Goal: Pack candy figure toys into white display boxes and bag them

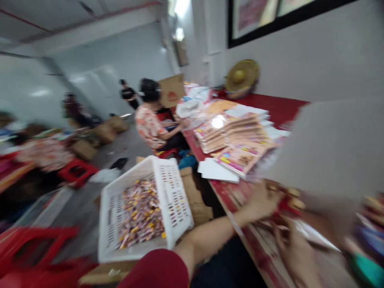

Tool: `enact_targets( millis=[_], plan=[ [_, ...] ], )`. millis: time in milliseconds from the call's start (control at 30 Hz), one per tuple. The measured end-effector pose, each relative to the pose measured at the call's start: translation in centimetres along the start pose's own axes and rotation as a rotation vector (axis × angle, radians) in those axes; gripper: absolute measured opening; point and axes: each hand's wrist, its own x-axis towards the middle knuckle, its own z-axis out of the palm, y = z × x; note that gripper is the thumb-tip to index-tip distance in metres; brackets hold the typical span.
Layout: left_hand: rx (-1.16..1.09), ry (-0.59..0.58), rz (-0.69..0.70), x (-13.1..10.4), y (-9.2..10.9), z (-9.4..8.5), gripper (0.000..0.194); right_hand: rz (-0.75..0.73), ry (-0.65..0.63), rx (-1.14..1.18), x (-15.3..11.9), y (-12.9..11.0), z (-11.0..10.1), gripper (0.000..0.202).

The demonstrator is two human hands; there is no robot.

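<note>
My left hand (264, 202) is over the red table (198, 150), near several small tan pieces (295, 198); motion smears its fingers. Lower right, my right hand (298, 252) is beside a shiny clear wrapper (315, 234), its fingers also blurred. Whether either hand holds anything is not clear. Beyond my left hand lie printed orange packets (240, 156) in stacks, with white sheets (217, 170) at the table's edge. A large pale grey board or box side (336, 152) rises behind my hands.
A white perforated crate (175, 196) of small wrapped pieces (142, 216) stands left of the table. Farther along, a seated person (151, 128) reaches toward the table. Red stools (76, 172), cardboard boxes (84, 149) and other people are at the left. A gold round object (242, 76) leans at the wall.
</note>
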Motion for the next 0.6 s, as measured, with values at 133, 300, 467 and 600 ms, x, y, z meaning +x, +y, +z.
enact_targets(
  millis=[133, 300, 467, 600],
  plan=[
    [0.037, 0.044, -0.038, 0.5, -0.5, -0.2, 0.014, 0.197, -0.04, -0.065, -2.6, 0.5, -4.4, 0.035],
    [0.04, 0.043, 0.09, 1.9, -2.7, 0.0, 0.024, 0.584, 0.121, -0.419, -0.7, 7.2, -13.9, 0.033],
    [0.108, 0.074, 0.134, 0.9, -2.0, -0.3, 0.032, 0.759, 0.075, -0.474, 4.2, 11.0, -16.3, 0.027],
    [0.079, 0.002, 0.096, 1.0, -1.9, -0.2, 0.03, 0.75, 0.088, -0.363, 3.8, 9.9, -18.5, 0.029]
  ],
)
